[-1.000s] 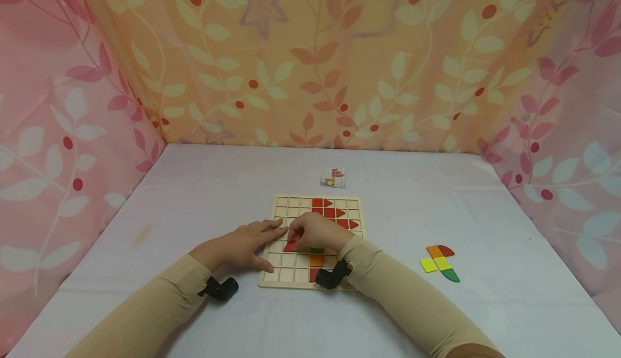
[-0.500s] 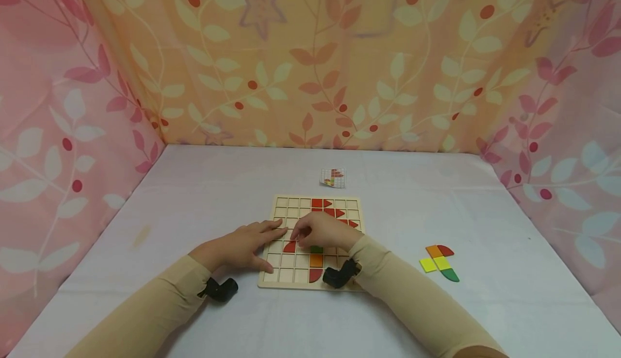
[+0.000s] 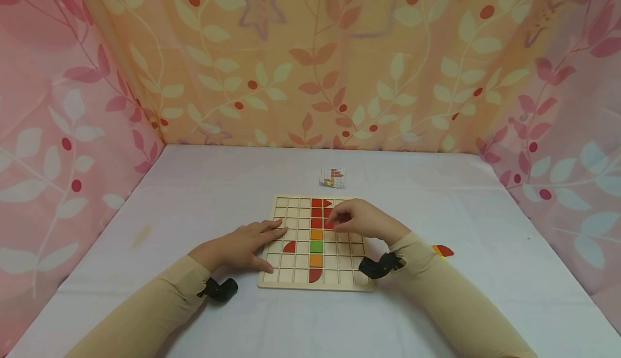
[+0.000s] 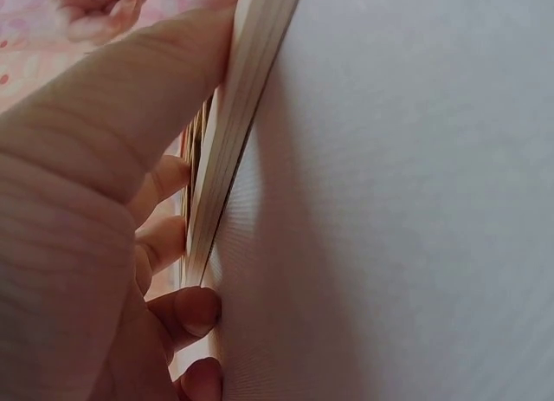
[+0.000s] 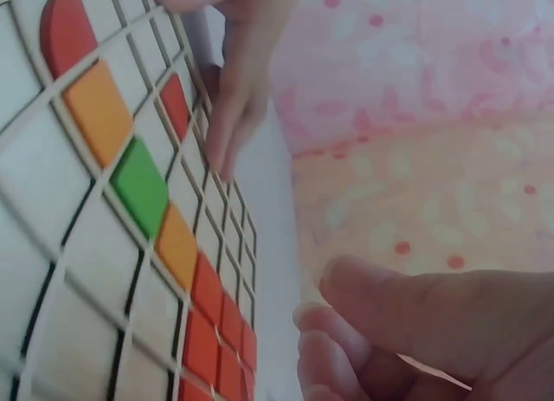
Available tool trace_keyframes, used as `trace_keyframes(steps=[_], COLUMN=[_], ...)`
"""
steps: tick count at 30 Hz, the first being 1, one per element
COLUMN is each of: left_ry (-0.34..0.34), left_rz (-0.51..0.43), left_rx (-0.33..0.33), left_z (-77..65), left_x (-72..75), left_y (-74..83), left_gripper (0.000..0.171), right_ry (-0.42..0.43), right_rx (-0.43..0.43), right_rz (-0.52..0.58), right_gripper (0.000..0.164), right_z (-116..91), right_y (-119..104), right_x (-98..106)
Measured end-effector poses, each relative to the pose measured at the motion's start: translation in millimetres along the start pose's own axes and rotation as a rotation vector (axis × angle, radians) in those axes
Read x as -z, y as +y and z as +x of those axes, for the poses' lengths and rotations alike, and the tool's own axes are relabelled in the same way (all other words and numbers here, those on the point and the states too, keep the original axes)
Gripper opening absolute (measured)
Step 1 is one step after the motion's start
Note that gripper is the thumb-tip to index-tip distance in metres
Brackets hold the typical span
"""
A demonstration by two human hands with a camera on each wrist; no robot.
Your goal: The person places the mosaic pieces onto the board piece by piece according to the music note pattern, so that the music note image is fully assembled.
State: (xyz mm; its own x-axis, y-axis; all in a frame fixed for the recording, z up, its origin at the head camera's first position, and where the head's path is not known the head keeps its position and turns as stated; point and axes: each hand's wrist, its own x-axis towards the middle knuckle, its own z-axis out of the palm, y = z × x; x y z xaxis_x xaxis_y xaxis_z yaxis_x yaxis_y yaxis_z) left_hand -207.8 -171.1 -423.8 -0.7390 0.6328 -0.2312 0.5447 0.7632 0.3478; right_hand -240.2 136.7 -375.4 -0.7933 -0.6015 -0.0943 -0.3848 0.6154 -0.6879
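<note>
A wooden grid board (image 3: 339,277) lies on the table. My left hand (image 3: 245,245) rests on its left edge with fingers spread; the thumb (image 4: 112,106) touches the wooden rim in the left wrist view. Over the board's upper right part hovers my right hand (image 3: 364,219), fingers loosely curled, nothing visible between thumb and fingers. One column carries a green square (image 3: 316,247), orange squares (image 3: 316,261) and a red quarter-round (image 3: 315,275). Another red quarter-round (image 3: 289,247) sits apart to the left. Red squares (image 3: 317,203) fill the top rows; the right hand covers some red pieces.
Behind the board lies a small printed pattern card (image 3: 332,178). To the right on the white cloth (image 3: 490,212) are loose pieces, with a red quarter-round (image 3: 445,250) showing and others hidden by the right sleeve. Floral curtains (image 3: 315,67) surround the table.
My right hand has left the red quarter-round at the board's left and moved right, uncovering the middle column. Its sleeve now covers most loose pieces. The left hand has stayed still.
</note>
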Motion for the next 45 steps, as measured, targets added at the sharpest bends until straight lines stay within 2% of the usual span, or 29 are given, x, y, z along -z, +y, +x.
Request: trace_keyframes(steps=[7, 12, 19, 23, 29, 33, 45], left_ry=[-0.004, -0.009, -0.003, 0.001, 0.005, 0.002, -0.002], left_rz=[0.007, 0.004, 0.010, 0.015, 0.014, 0.016, 0.002], left_rx=[0.011, 0.021, 0.000, -0.011, -0.024, -0.019, -0.008], left_z=[0.0, -1.4, -2.2, -2.0, -1.9, -1.9, -0.2], left_x=[-0.1, 1.3, 2.6, 2.4, 2.9, 3.0, 0.8], left_y=[0.5, 2.4, 2.3, 1.6, 1.8, 2.3, 1.7], left_gripper=[0.094, 0.093, 0.092, 0.092, 0.092, 0.092, 0.094], right_ry=[0.066, 0.084, 0.101, 0.108, 0.118, 0.136, 0.149], right_rx=[-0.096, -0.131, -0.242, -0.283, -0.407, -0.456, -0.534], right_rz=[0.031, 0.038, 0.057, 0.057, 0.090, 0.089, 0.023], right_gripper=[0.014, 0.016, 0.018, 0.019, 0.023, 0.026, 0.026], right_z=[-35, -57, -89, -106, -132, -145, -166], right_y=[26, 43, 65, 81, 102, 112, 134], right_x=[25, 40, 57, 62, 66, 68, 72])
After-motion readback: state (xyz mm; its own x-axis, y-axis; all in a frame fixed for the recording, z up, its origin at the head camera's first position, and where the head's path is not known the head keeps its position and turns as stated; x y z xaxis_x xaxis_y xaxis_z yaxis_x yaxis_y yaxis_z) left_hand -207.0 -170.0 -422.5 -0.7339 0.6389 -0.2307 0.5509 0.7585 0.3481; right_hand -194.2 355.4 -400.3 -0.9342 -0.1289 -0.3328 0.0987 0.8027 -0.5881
